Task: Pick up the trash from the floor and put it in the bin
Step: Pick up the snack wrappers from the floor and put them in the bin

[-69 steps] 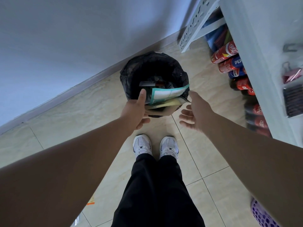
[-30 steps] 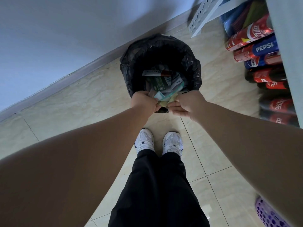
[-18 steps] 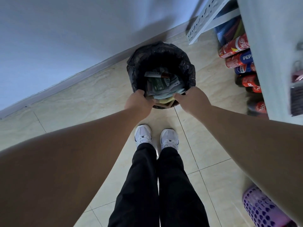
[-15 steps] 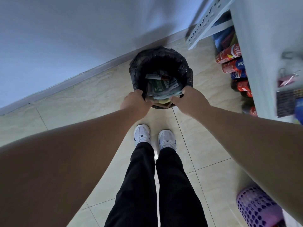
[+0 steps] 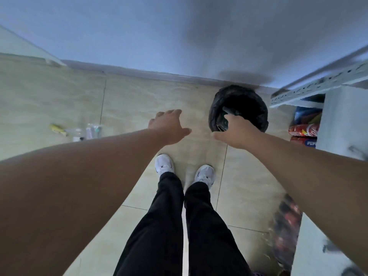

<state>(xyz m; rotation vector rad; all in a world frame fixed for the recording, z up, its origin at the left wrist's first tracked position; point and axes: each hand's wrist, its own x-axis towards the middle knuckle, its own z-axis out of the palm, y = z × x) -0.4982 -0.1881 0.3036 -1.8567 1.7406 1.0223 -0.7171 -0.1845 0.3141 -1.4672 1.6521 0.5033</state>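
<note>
Well off to the left of the left hand (image 5: 169, 125), more trash (image 5: 79, 131) lies on the floor (image 5: 139, 100): a yellow scrap and what look like clear bottles, though blur makes that uncertain. The left hand, fingers spread and empty, has let go of the packets it held half a second ago. The right hand (image 5: 237, 132), equally loose and empty, hovers at the bin (image 5: 256, 108) rim; the packets now sit inside. One load is done, and another likely awaits.

Dim bluish light, motion blur, wide-angle edge distortion.
</note>
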